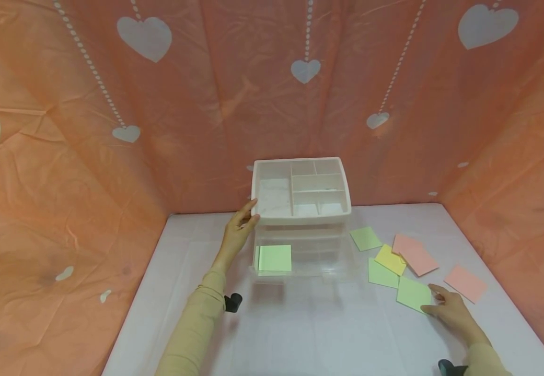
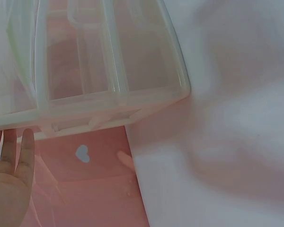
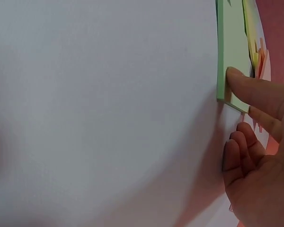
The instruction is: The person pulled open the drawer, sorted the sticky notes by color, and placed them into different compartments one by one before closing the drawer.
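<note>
A white plastic drawer unit (image 1: 300,219) with a divided top tray stands at the back of the table. Its clear drawer (image 1: 321,261) is pulled out at the front, with a green sticky note pad (image 1: 275,258) inside at the left. My left hand (image 1: 236,235) rests on the unit's front left corner, fingers fairly straight against the rim; in the left wrist view those fingers (image 2: 24,156) touch the tray's edge. At the right, my right hand (image 1: 452,312) pinches the near corner of another green sticky note pad (image 1: 414,294) between thumb and fingers.
Around the right hand lie a yellow pad (image 1: 391,259), pink pads (image 1: 419,258), a separate pink pad (image 1: 465,283) and more green ones (image 1: 366,238), some overlapping. An orange cloth with white hearts (image 1: 305,71) hangs behind and beside the white table (image 1: 300,334).
</note>
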Available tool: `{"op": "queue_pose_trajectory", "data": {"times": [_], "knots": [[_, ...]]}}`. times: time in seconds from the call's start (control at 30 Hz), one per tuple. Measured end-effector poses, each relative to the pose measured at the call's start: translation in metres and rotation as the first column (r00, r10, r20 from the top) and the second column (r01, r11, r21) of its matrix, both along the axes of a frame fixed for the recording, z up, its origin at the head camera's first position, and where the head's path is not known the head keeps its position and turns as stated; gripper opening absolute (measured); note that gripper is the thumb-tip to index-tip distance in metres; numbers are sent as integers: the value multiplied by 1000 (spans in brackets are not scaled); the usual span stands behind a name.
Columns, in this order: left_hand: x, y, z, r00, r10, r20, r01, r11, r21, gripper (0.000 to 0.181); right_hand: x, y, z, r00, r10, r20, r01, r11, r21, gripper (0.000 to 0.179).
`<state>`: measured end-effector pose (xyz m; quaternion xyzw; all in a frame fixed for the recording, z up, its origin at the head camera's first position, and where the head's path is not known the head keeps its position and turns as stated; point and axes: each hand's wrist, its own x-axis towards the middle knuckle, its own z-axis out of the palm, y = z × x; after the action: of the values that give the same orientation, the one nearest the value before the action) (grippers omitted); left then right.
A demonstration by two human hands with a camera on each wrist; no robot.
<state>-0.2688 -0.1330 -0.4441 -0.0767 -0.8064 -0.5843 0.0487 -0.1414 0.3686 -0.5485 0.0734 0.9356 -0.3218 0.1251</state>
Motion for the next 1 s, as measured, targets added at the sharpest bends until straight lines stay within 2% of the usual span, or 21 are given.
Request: {"op": "queue_pose_trajectory", "data": {"times": [0.13, 0.27, 0.4, 0.53, 0.67, 0.83, 0.93, 1.0], "knots": [[0, 0, 0, 1000, -5, 2, 5, 1000, -6, 48, -1, -1, 1, 999, -35, 26, 35, 999, -26, 77], [0, 0, 0, 1000, 3, -13, -3, 999, -34, 46, 0, -3, 3, 997, -76, 17, 77, 995, -66, 77], [2, 0, 1, 1000, 8, -24, -9, 1000, -26, 45, 1, -4, 4, 995, -95, 8, 95, 992, -86, 73], [1, -1, 0, 1000, 6, -15, -7, 1000, -7, 46, 3, -3, 5, 993, -110, -33, 108, 992, -59, 62], [-1, -1, 2, 1000, -7, 19, 7, 1000, 2, 47, 6, -1, 5, 985, -157, -76, 154, 987, -47, 53], [-1, 0, 3, 1000, 0, 15, 0, 1000, -17, 47, 9, 0, 3, 968, -241, -71, 228, 961, -155, 46], [0, 1, 2, 1000, 9, -8, -9, 1000, -28, 47, 11, 1, 2, 951, -297, -83, 271, 934, -233, 42], [0, 1, 1, 1000, 8, -21, -8, 1000, -24, 46, 12, 1, 3, 938, -334, -91, 295, 909, -294, 32]]}}
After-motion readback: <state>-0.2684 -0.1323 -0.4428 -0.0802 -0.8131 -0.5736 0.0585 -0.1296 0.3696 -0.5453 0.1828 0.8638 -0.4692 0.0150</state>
